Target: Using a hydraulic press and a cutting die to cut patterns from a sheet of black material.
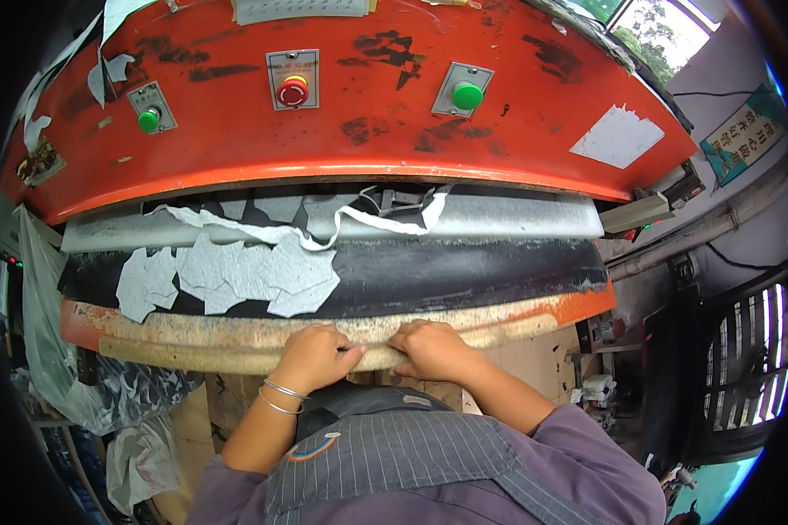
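Note:
My left hand (317,357) and my right hand (432,350) are curled over the worn front ledge (193,337) of a press machine, a short gap between them. Beyond my left hand, several light grey cut sheet pieces (223,276) lie in overlapping piles on the black work surface (464,276). Farther back, a ragged pale offcut strip (280,234) snakes across the white cutting board (525,217). A dark metal cutting die (394,201) sits on that board, partly hidden under the machine's red front.
The red machine body (368,140) spans the far side, with a green button (467,95), another green button (149,120) and a red stop button (293,90). Plastic sheeting (48,306) hangs at the left. A dark slatted chair (735,367) stands at the right.

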### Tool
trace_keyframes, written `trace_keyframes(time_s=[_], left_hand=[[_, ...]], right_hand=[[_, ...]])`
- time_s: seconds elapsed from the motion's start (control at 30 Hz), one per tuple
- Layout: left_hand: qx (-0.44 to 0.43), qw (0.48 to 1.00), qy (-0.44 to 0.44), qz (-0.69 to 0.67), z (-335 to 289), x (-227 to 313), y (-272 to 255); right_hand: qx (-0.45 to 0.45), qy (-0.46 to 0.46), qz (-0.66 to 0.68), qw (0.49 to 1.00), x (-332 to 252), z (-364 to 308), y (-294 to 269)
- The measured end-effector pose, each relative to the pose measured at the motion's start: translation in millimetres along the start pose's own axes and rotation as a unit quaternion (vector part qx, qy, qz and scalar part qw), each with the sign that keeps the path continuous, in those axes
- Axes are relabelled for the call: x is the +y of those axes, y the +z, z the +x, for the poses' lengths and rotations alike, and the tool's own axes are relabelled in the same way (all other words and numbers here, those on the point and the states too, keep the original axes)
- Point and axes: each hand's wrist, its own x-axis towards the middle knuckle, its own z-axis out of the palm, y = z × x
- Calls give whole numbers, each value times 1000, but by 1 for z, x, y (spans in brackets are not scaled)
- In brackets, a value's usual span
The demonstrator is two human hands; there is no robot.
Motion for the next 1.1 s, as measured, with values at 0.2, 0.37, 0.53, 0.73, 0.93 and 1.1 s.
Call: trace_keyframes(time_s=[0.2, 0.37, 0.53, 0.73, 0.93, 1.1], left_hand=[[264, 962, 70, 18, 67, -13, 6], [218, 968, -53, 114, 118, -6, 15], [228, 972, -18, 60, 130, -17, 21], [105, 993, 6, 44, 86, -2, 34], [163, 979, 73, 95, 69, 26, 16], [70, 966, 72, -238, 80, 49, 46]], right_hand=[[333, 154, -45, 929, 44, 88, -32], [199, 308, -81, 927, 39, 129, -56], [157, 298, 42, 941, 48, 122, -71], [159, 147, 396, 892, 88, 47, -52], [149, -7, 674, 723, 92, -20, -16], [181, -37, 700, 690, 77, -4, -6]])
